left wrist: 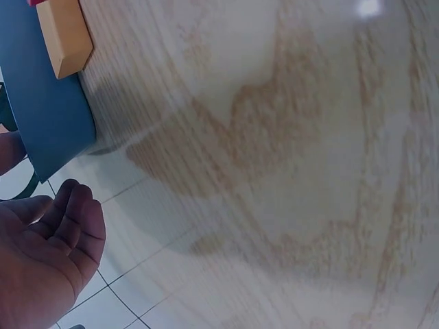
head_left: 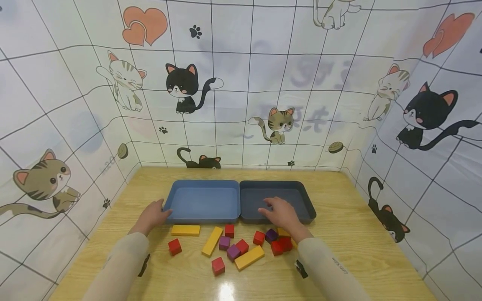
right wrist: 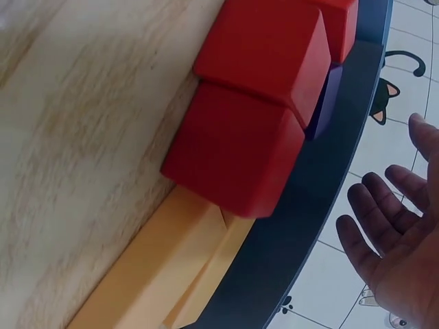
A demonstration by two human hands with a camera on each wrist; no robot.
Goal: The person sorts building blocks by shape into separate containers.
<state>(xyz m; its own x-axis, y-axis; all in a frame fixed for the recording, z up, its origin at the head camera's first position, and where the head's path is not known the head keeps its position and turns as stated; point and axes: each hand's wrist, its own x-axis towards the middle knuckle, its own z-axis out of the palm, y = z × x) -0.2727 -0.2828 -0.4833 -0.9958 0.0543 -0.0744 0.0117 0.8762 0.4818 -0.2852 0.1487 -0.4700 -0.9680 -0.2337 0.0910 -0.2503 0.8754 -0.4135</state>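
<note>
Trays sit side by side on the wooden counter (head_left: 339,200): the lighter blue plastic tray (head_left: 203,200) with the left hand (head_left: 152,215), fingers relaxed, touching its near-left corner, and the dark blue plastic tray (head_left: 276,200) under the right hand (head_left: 280,212), fingers loosely spread. Both look light, stiff and smooth; rims seem the best hold.

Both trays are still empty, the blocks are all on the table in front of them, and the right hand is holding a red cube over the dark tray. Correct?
Not quite. The right hand holds nothing: the head view shows it open over the dark tray, and the right wrist view shows its fingers spread and empty. The blue tray is empty too, and the blocks lie on the table.
</note>
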